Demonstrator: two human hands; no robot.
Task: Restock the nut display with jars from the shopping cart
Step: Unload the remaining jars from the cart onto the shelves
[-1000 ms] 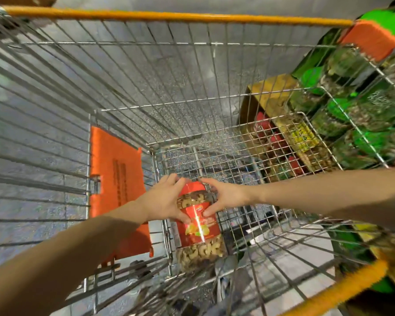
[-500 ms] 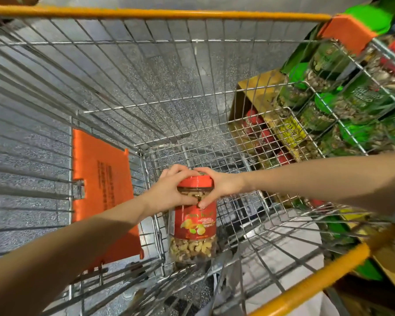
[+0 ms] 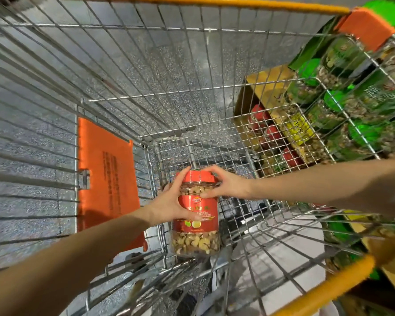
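Fingers [image 3: 183, 179] of the left hand [image 3: 169, 207] curl round the shoulder of the nut jar [image 3: 195, 233]; the right hand [image 3: 228, 188] grips at the edge of the red lid [image 3: 198, 176]. The jar is upright, low in the shopping cart [image 3: 192, 96]. Packed full, stiff and smooth, it likely feels heavy: hold the body.

The bare left forearm [image 3: 78, 254] reaches in from the lower left, and the left hand [image 3: 172, 202] grips the side of the nut jar [image 3: 195, 229], thumb across the label and fingers curled round the far side. The right forearm [image 3: 328, 185] enters from the right, nearly level, and the right hand [image 3: 226, 185] pinches the jar's top, fingers on the lid [image 3: 198, 176].
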